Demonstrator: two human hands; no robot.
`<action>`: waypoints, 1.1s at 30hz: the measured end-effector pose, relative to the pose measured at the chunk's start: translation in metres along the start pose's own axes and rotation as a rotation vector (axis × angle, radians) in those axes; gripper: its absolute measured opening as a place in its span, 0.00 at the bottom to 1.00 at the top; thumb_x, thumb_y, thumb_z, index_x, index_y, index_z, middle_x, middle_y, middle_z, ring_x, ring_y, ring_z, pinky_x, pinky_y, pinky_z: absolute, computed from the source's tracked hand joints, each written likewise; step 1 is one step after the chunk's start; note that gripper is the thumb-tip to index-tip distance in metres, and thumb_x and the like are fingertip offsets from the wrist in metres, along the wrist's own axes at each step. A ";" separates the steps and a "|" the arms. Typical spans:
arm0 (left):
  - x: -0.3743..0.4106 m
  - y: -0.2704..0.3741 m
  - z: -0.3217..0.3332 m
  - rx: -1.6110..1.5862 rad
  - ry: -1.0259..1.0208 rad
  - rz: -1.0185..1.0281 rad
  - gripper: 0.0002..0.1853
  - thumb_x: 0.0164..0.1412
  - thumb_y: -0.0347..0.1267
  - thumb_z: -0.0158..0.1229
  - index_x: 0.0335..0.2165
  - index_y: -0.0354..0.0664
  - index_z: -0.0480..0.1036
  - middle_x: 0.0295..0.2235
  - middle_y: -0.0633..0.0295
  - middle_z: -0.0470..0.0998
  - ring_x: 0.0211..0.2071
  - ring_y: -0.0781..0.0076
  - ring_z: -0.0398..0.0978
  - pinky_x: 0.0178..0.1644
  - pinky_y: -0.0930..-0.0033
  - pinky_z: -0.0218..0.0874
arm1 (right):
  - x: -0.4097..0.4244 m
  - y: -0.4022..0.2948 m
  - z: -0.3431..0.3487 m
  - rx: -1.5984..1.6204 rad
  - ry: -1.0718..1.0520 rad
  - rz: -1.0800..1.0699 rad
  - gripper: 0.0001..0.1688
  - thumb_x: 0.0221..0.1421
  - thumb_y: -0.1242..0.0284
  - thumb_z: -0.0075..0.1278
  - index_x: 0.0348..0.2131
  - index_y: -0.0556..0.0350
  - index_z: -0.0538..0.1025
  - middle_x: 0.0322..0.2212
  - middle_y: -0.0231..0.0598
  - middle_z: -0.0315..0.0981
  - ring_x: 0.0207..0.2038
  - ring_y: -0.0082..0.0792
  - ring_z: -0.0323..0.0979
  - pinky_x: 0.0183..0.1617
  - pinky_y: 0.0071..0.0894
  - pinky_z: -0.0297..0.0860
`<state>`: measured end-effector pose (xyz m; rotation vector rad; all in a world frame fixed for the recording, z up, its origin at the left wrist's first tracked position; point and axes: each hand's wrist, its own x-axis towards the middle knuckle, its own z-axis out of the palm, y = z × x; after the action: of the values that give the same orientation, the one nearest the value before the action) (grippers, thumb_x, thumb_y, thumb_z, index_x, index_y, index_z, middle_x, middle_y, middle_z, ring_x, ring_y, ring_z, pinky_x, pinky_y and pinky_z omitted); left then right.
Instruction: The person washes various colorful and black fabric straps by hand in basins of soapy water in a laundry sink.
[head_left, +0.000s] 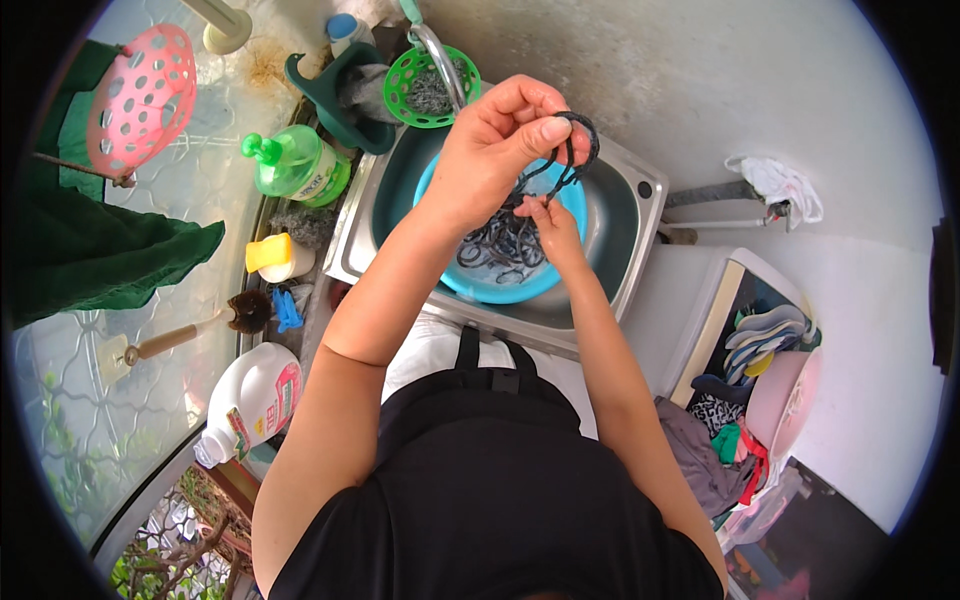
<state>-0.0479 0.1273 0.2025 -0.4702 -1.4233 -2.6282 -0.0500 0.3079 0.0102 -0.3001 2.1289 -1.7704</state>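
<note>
My left hand (501, 146) is raised above a stainless steel sink (641, 161), pinching a loop of dark wet cord (588, 142) between thumb and fingers. Lower down, my right hand (551, 225) grips the hanging strands of that cord with its fingertips. Beneath both hands a light blue plastic basin (491, 292) sits in the sink. In it lies a tangle of dark cords (499, 247) amid whitish suds. My left hand and forearm hide part of the basin's left and far side.
A metal faucet (442, 64) arches over the sink, with a green strainer basket (397, 90) beside it. Along the left ledge stand a green pump bottle (304, 169), a yellow sponge (268, 253) and a white detergent jug (255, 397). On the right is a washing machine (675, 300) with slippers (765, 337) on it.
</note>
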 end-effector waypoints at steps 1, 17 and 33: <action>0.000 0.004 -0.003 -0.002 0.017 0.037 0.09 0.61 0.33 0.54 0.36 0.39 0.67 0.30 0.59 0.75 0.32 0.71 0.74 0.37 0.69 0.66 | -0.002 -0.012 -0.002 0.130 0.004 0.079 0.15 0.63 0.65 0.43 0.37 0.59 0.72 0.26 0.35 0.72 0.32 0.31 0.73 0.42 0.30 0.68; -0.052 -0.152 -0.080 0.571 0.073 -0.360 0.10 0.59 0.32 0.56 0.39 0.39 0.70 0.38 0.64 0.75 0.38 0.79 0.69 0.44 0.74 0.59 | -0.023 -0.183 -0.036 0.238 0.236 -0.419 0.15 0.64 0.67 0.40 0.32 0.62 0.69 0.24 0.34 0.65 0.24 0.23 0.64 0.39 0.33 0.70; -0.084 -0.173 -0.101 1.045 -0.049 -0.568 0.14 0.63 0.39 0.48 0.32 0.41 0.75 0.28 0.57 0.77 0.32 0.59 0.75 0.39 0.63 0.64 | -0.049 -0.248 -0.129 0.501 0.265 -0.655 0.13 0.63 0.71 0.38 0.33 0.62 0.71 0.18 0.29 0.54 0.23 0.27 0.59 0.38 0.38 0.69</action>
<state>-0.0328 0.1350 -0.0140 0.0195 -2.9211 -1.6974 -0.0725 0.3945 0.2798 -0.7154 1.7567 -2.7724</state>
